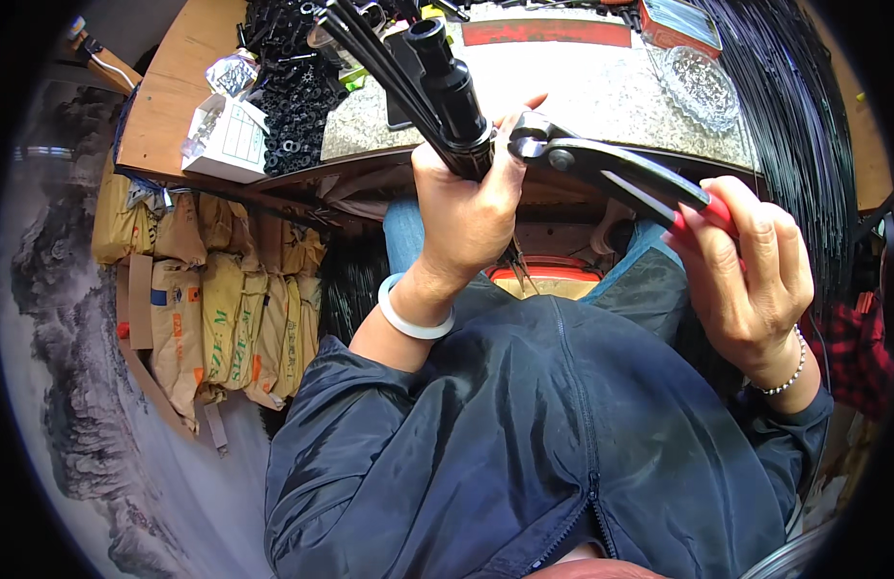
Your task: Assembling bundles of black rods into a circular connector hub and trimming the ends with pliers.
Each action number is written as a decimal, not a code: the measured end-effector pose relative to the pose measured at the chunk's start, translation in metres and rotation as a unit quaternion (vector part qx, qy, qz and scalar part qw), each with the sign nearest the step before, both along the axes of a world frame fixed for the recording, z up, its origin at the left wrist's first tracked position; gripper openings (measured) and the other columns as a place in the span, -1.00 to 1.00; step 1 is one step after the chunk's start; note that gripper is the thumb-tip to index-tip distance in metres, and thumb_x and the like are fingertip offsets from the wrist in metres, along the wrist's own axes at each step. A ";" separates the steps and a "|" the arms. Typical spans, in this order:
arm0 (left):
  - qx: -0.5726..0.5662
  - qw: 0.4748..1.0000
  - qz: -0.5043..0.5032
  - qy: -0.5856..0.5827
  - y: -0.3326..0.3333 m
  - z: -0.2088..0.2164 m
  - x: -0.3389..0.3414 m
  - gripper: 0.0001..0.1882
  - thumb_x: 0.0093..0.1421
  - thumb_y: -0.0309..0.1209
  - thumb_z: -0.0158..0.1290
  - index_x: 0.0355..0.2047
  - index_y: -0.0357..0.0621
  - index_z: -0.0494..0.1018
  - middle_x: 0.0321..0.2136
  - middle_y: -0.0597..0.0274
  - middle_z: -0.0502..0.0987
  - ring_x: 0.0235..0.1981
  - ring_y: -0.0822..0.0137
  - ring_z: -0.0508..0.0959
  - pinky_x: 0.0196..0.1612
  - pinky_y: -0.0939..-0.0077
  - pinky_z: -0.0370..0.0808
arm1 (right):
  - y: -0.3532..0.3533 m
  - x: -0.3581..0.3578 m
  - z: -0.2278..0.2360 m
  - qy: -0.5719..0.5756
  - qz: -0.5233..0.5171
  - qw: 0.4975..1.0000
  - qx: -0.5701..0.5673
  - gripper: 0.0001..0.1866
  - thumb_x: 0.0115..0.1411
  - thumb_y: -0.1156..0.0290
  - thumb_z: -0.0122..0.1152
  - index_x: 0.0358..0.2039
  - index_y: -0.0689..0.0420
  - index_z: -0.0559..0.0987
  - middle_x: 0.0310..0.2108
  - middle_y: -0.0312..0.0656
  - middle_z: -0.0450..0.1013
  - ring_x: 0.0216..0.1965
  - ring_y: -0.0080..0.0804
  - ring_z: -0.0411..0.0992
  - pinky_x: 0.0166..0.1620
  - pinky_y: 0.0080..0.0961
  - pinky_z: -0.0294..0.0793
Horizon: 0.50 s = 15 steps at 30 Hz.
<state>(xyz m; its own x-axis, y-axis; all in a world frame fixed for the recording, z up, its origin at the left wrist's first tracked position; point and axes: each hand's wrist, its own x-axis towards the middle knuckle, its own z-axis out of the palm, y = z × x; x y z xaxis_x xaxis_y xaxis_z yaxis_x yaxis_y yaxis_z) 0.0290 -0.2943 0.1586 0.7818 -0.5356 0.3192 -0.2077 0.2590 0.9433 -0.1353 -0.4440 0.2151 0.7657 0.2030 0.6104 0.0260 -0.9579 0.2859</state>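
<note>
My left hand point(469, 198) is closed round a black bundle that looks like a folded umbrella frame. It has a stepped black tubular fitting point(453, 96), and thin black rods point(384, 72) run up beside it. My right hand point(751, 275) grips the red handles of a pair of pincers point(611, 164). Their rounded steel jaws meet the bundle beside my left thumb, at the lower end of the fitting. What lies between the jaws is too small to make out. My left fingers are partly hidden behind the bundle.
Ahead, the worktable carries a pale mottled board point(582, 87), a heap of small black parts point(297, 106), a white box point(225, 135), a glass dish point(701, 87) and a red tin point(680, 27). Long black rods point(794, 125) hang at the right. Sacks point(225, 318) stand at the left.
</note>
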 end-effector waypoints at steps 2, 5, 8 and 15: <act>-0.002 1.000 0.001 -0.005 0.000 -0.001 0.000 -0.78 0.20 -0.53 -0.07 -0.18 -0.42 0.41 -0.46 0.05 0.53 -0.83 0.69 0.21 -0.79 0.79 0.15 | 0.000 -0.001 0.001 -0.004 0.001 1.000 -0.003 -0.76 -0.08 0.42 0.33 -0.39 0.24 0.52 -0.30 -0.12 0.43 -0.41 -0.30 0.38 -0.40 -0.51 0.42; -0.003 1.000 0.003 -0.010 0.000 -0.003 0.001 -0.78 0.20 -0.53 -0.06 -0.18 -0.43 0.40 -0.45 0.03 0.54 -0.83 0.68 0.22 -0.79 0.78 0.16 | 0.000 -0.002 0.003 0.015 -0.006 1.000 -0.012 -0.79 -0.05 0.44 0.32 -0.40 0.24 0.52 -0.31 -0.10 0.44 -0.42 -0.29 0.39 -0.40 -0.51 0.42; -0.005 1.000 -0.004 -0.012 0.000 -0.003 0.000 -0.78 0.19 -0.53 -0.06 -0.19 -0.43 0.40 -0.45 0.02 0.54 -0.82 0.68 0.23 -0.78 0.78 0.17 | 0.001 -0.001 0.002 0.023 -0.011 0.999 -0.019 -0.78 -0.06 0.43 0.32 -0.40 0.25 0.52 -0.32 -0.09 0.44 -0.42 -0.29 0.40 -0.41 -0.50 0.42; -0.006 1.000 -0.008 -0.013 0.000 0.007 -0.007 -0.83 0.19 -0.52 -0.06 -0.32 -0.44 0.43 -0.49 0.04 0.53 -0.82 0.66 0.23 -0.73 0.74 0.25 | -0.009 -0.001 -0.002 0.101 0.073 0.982 0.141 -0.80 0.01 0.37 0.25 -0.48 0.22 0.46 -0.40 -0.05 0.45 -0.48 -0.24 0.42 -0.46 -0.50 0.39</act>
